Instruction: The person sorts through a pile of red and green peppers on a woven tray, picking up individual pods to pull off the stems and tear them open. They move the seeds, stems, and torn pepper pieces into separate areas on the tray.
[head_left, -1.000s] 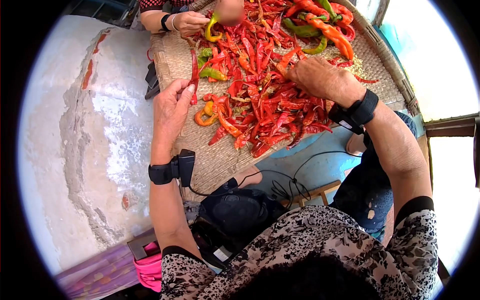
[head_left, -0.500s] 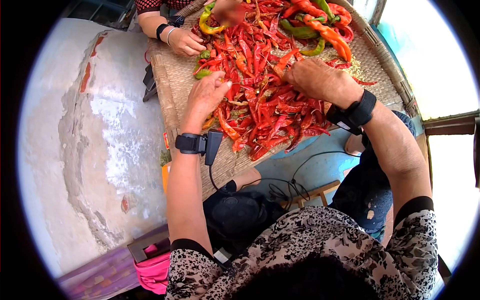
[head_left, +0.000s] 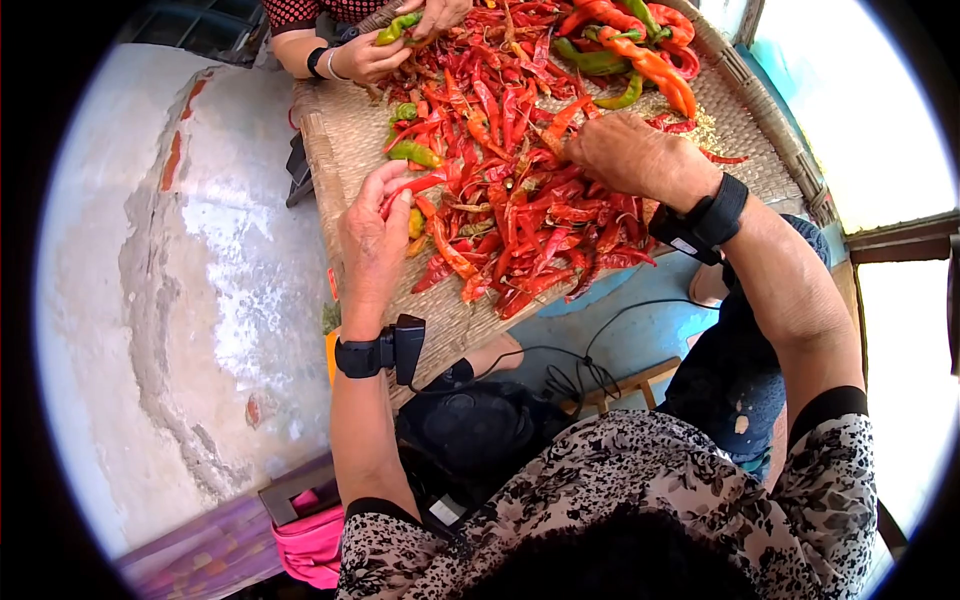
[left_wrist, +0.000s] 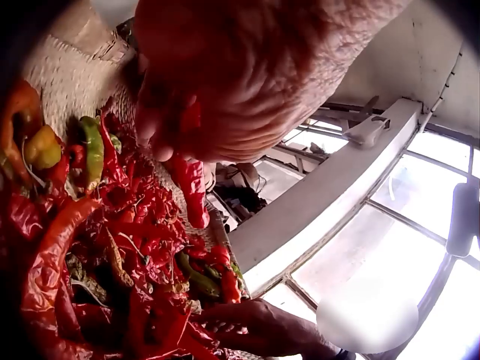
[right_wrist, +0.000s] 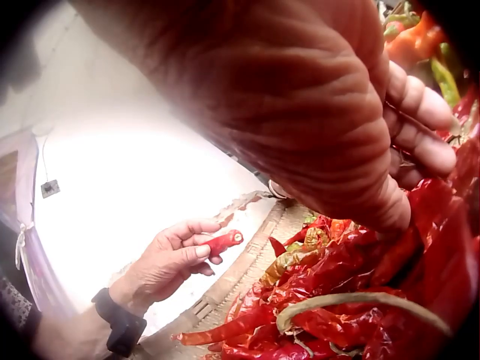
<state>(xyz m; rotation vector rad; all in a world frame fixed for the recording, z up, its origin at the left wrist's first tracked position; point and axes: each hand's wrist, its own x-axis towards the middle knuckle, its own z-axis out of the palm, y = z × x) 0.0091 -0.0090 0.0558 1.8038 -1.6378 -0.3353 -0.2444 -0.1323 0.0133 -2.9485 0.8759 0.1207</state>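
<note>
Left hand (head_left: pixel 368 245) has 1 red chili (head_left: pixel 426 182) pinched above the woven tray's (head_left: pixel 345 150) left side. Right hand (head_left: pixel 640 158) is down at the chili pile (head_left: pixel 540 205) mid-tray, fingers bent, can't tell if it's gripping anything. Another person's hand (head_left: pixel 368 60) is at a green chili (head_left: pixel 398 28), tray's far left. Orange-red peppers (head_left: pixel 655 70) sit far right. Looks like loads left; no obvious finished batch, so can't say what's done.
</note>
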